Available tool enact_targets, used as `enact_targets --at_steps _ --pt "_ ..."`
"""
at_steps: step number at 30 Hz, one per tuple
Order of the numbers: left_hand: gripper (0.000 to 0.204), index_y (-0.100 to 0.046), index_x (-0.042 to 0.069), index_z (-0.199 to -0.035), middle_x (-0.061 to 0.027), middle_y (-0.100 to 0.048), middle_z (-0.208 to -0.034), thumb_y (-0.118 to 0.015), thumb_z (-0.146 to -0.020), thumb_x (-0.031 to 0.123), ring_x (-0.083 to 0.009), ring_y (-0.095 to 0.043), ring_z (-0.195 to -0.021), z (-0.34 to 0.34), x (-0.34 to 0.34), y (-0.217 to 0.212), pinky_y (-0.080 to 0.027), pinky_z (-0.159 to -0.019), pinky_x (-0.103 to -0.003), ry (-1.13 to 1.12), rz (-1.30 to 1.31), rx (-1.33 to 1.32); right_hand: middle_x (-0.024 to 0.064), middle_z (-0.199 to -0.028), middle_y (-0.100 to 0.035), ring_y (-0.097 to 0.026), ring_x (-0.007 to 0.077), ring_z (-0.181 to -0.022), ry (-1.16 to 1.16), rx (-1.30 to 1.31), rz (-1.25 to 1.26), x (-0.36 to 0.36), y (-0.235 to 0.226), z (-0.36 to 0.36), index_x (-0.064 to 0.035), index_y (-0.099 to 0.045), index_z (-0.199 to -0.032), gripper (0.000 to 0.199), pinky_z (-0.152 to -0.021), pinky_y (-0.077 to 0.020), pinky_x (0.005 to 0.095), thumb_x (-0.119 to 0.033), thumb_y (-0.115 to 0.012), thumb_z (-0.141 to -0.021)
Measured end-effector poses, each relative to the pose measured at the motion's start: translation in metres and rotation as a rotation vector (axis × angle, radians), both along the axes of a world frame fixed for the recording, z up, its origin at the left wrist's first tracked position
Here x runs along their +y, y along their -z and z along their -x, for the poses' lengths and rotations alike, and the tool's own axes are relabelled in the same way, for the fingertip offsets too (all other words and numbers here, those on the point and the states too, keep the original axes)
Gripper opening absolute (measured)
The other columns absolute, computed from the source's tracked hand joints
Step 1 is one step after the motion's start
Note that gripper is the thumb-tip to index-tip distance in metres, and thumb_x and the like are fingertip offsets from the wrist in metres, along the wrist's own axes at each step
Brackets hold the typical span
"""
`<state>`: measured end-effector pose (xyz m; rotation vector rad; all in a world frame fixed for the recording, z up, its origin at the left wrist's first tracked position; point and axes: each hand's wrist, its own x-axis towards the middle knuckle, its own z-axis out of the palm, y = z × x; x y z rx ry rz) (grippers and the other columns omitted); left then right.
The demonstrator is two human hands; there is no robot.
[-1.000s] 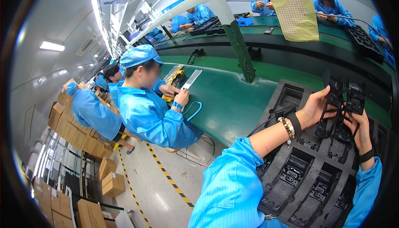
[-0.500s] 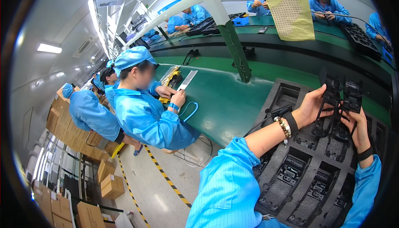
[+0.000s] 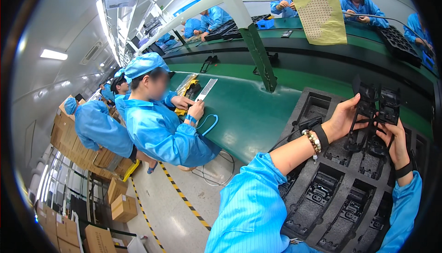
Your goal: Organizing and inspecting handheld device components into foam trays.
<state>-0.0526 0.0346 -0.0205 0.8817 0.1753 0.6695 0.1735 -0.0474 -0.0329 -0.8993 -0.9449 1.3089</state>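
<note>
Above a dark grey foam tray [image 3: 299, 113], I hold up two black plastic housings side by side. My left hand [image 3: 340, 121] is closed on the left black plastic housing [image 3: 366, 98], with the thumb at its upper part and fingers behind it. Around the lower part of the right black plastic housing [image 3: 389, 101] my right hand [image 3: 398, 144] is closed. The two parts sit very close; whether they touch or join I cannot tell. Several similar black parts, such as one black housing [image 3: 322, 187], lie in the tray's pockets. A black band and beads circle my left wrist.
To the left, a co-worker in blue [image 3: 159, 110] handles a white strip [image 3: 207, 89] at the green table [image 3: 248, 114]. A green-and-white post [image 3: 258, 55] rises behind the table. Beyond runs a dark conveyor [image 3: 313, 55] with people along it. A yellow sheet [image 3: 318, 13] hangs above.
My hands and the two housings stay nearly still. The view has shifted very slightly. Across the conveyor, a person at the upper right has moved their hands a little.
</note>
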Motion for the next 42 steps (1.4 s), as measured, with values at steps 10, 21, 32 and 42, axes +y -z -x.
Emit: enact_targets --at_steps 10,21,32,42 --pt "0.057 -0.055 0.01 -0.132 -0.0109 -0.063 -0.125 -0.044 -0.099 0.055 -0.0236 -0.061 -0.111 -0.001 0.0 0.001 -0.046 -0.098 -0.04 0.024 0.027 -0.017 0.0136 -0.127 -0.061 -0.065 0.0234 -0.108 -0.027 0.03 0.001 -0.002 -0.002 0.002 -0.0075 -0.042 -0.14 0.049 -0.085 -0.0569 0.032 -0.003 -0.046 -0.091" --pt "0.062 -0.052 0.007 -0.134 -0.0131 -0.062 -0.126 -0.032 -0.102 0.056 -0.0292 -0.062 -0.108 -0.008 0.005 0.007 -0.049 -0.098 -0.044 0.067 0.121 -0.09 0.0129 -0.128 -0.06 -0.065 0.0233 -0.11 -0.021 0.02 0.001 -0.004 -0.004 0.0 -0.008 -0.042 -0.141 0.051 -0.087 -0.0566 0.0334 -0.003 -0.045 -0.091" --pt "0.071 -0.051 0.009 -0.136 -0.0124 -0.06 -0.128 -0.026 -0.1 0.064 -0.0268 -0.061 -0.111 -0.006 0.004 0.006 -0.049 -0.098 -0.044 0.096 0.066 -0.078 0.0144 -0.131 -0.059 -0.065 0.0241 -0.11 -0.023 0.018 0.008 -0.003 -0.008 0.003 -0.0073 -0.04 -0.142 0.053 -0.085 -0.0574 0.032 -0.002 -0.045 -0.09" --pt "0.081 -0.048 0.005 -0.138 -0.0155 -0.056 -0.133 -0.014 -0.099 0.067 -0.0296 -0.059 -0.116 -0.007 0.004 0.011 -0.048 -0.101 -0.048 0.099 0.121 -0.064 0.0124 -0.124 -0.061 -0.066 0.0226 -0.105 -0.013 0.046 0.002 -0.004 -0.003 0.0 -0.0089 -0.041 -0.141 0.052 -0.084 -0.0576 0.034 -0.003 -0.046 -0.089"
